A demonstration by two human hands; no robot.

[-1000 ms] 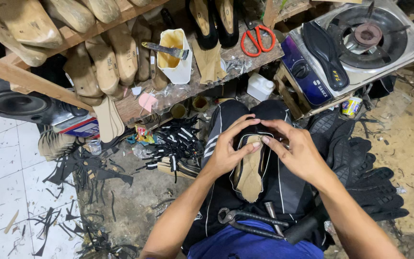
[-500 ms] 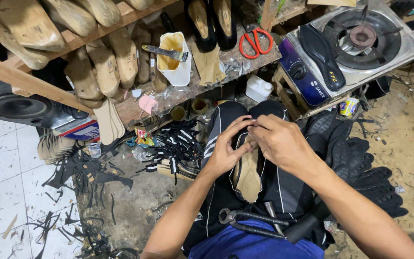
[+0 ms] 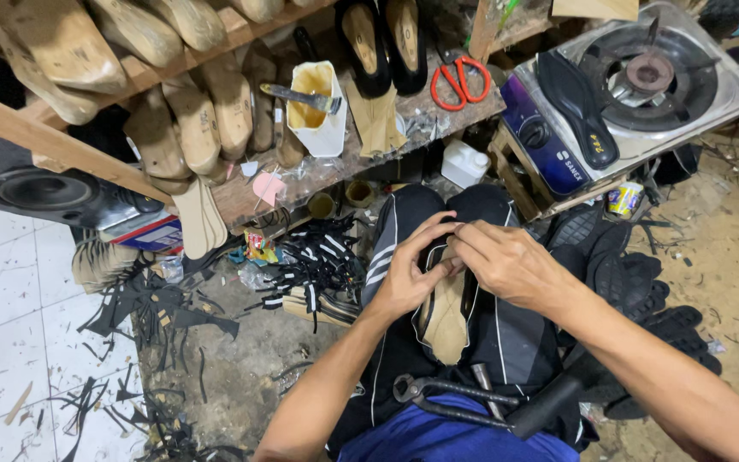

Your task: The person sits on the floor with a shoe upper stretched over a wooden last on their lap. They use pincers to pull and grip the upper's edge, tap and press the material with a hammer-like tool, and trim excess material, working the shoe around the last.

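The shoe last [image 3: 445,316] was held on the lap between the left hand [image 3: 408,278] and right hand [image 3: 511,265]. Pincers [image 3: 446,398] lay nearer the body; scissors [image 3: 459,81] rested on the shelf [image 3: 425,115] beyond, with the stove [image 3: 643,85] to its right.

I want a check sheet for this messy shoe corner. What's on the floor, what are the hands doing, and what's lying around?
Surface: dirty concrete floor with white tiles at the left.
Job's things: tan shoe sole on a black upper, held on the lap.
Clutter: black leather scraps, black-and-white straps, black rubber soles.
Grips: left hand and right hand both pinch the upper's edge at the toe end.
Cables: nothing seen.
Surroundings: wooden shoe lasts on shelves, red-handled scissors, white glue pot with brush, single-burner gas stove, metal pincers on the lap, black loudspeaker.
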